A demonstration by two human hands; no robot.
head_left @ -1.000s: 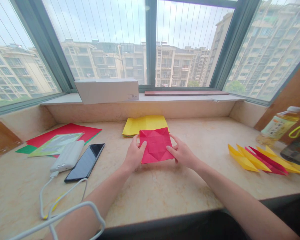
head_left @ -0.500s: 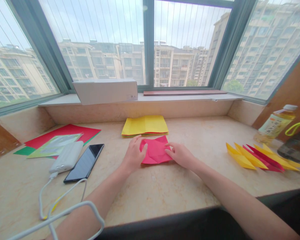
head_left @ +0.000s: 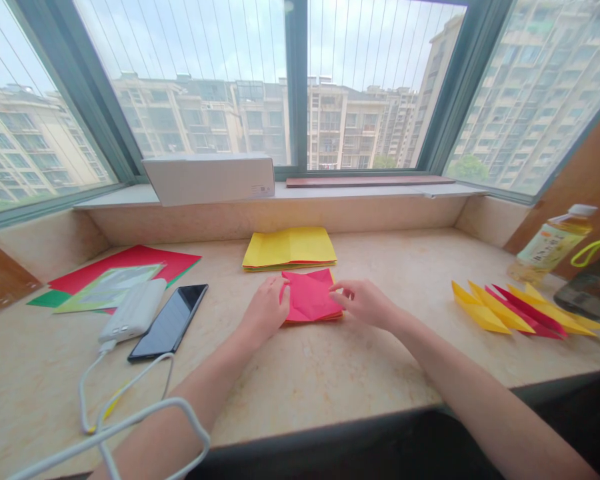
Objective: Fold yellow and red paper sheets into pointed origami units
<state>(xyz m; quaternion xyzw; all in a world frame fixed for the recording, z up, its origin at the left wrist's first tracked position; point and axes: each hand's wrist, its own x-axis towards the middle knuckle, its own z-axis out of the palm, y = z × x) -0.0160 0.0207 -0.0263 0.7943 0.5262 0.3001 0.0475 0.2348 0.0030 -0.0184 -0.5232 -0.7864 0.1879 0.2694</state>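
Note:
A creased red sheet of paper [head_left: 311, 296] lies in front of me on a small stack, with yellow and orange edges showing at its lower right. My left hand [head_left: 266, 303] holds the left side of the sheet, its thumb along the edge and its fingers bunched behind. At the right edge, my right hand [head_left: 364, 304] has its thumb and index finger close together on the paper, the other fingers curled. Just beyond is a stack of yellow paper [head_left: 290, 246] with red and green edges beneath.
On the right lie folded yellow and red paper pieces [head_left: 495, 310], near a drink bottle [head_left: 550, 247] and a dark object with a yellow-green loop [head_left: 593, 287]. A phone [head_left: 170, 323], white power bank [head_left: 134, 311], cable [head_left: 145, 410] and red sheets [head_left: 125, 260] lie left. A white box [head_left: 210, 180] sits on the sill.
The red paper now lies flatter and squarer, and the edges of the stack under it show more. My left hand has shifted slightly left and my right hand slightly right.

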